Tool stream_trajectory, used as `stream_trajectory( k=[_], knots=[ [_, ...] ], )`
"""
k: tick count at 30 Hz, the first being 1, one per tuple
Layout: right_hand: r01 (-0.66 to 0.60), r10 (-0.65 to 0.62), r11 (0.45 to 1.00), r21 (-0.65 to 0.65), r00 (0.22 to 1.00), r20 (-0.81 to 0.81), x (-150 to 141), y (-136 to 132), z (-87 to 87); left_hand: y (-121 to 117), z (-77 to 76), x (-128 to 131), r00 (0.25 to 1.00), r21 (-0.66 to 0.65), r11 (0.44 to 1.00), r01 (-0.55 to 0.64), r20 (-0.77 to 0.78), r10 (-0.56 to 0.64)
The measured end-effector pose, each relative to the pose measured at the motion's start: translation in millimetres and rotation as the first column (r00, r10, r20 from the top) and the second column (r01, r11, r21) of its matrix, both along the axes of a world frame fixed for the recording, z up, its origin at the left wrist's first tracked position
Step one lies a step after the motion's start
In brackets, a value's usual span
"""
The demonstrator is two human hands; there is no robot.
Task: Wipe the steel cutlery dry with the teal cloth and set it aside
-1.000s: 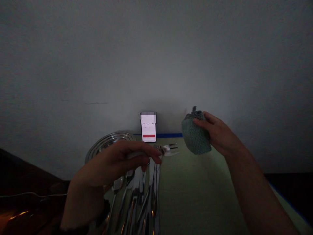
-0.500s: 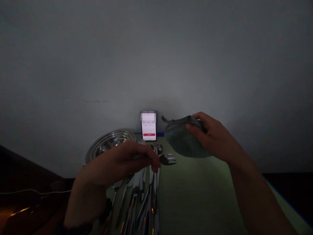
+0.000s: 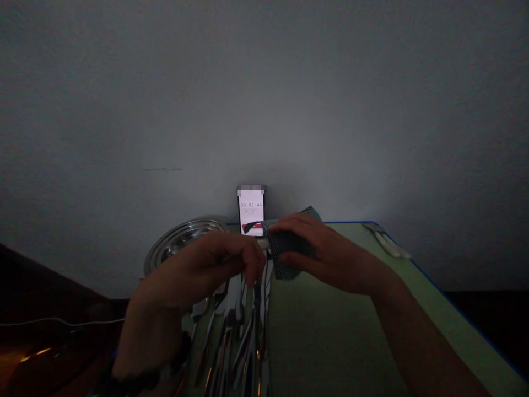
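Cloth of coarse grey-green weave [image 3: 289,248] is at the centre of the frame, gripped by the fingers of the right hand [image 3: 324,247], apparently folded to cup a slender pale utensil [image 3: 263,242]. Fingers of the left hand [image 3: 225,256] look closed on that mostly hidden utensil, probably to steady it. The bunched cloth shows a mesh-like texture, its dark tail crossing a black phone [image 3: 252,210], propped upright, presumably for readability. Loose silver metal cutlery [image 3: 225,353] lies lower centre on the green desk [image 3: 326,331].
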State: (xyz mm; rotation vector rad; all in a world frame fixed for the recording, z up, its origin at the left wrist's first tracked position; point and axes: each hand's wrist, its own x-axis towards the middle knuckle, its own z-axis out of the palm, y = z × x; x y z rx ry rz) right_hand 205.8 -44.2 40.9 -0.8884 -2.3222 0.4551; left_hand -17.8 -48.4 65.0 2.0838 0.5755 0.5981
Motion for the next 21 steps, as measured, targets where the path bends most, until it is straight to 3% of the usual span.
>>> stream_trajectory(
  k=[3, 6, 9, 12, 14, 17, 21],
  knots=[
    [0.061, -0.063, 0.998, 0.033, 0.997, 0.050, -2, 1, -2.6, -2, 1.1, 1, 0.997, -0.055, 0.998, 0.032, 0.072, -0.028],
    [0.031, -0.016, 0.988, -0.152, 0.995, 0.102, -1, 1, -0.6, -2, -0.2, 3, 0.992, -0.067, 0.998, -0.002, 0.122, 0.010],
    [0.019, 0.005, 0.953, -0.303, 0.997, 0.078, 3, 2, 3.3, -2, -3.1, 6, 0.984, -0.070, 0.988, -0.137, 0.101, 0.144],
    [0.013, -0.006, 0.951, -0.309, 1.000, 0.024, 7, 4, 5.4, -2, -5.3, 7, 0.953, -0.061, 0.954, -0.293, -0.093, 0.287],
    [0.008, -0.001, 0.955, -0.297, 1.000, 0.023, 8, 4, 5.3, -3, -5.9, 9, 0.900, 0.041, 0.935, -0.352, -0.259, 0.350],
    [-0.014, 0.026, 0.961, -0.276, 0.999, 0.040, 6, 3, 4.9, -3, -5.2, 11, 0.851, 0.147, 0.944, -0.294, -0.409, 0.329],
    [-0.095, 0.098, 0.943, -0.319, 0.995, -0.007, 4, 2, 6.2, -5, -2.2, 13, 0.850, 0.118, 0.974, -0.192, -0.477, 0.225]
  ],
)
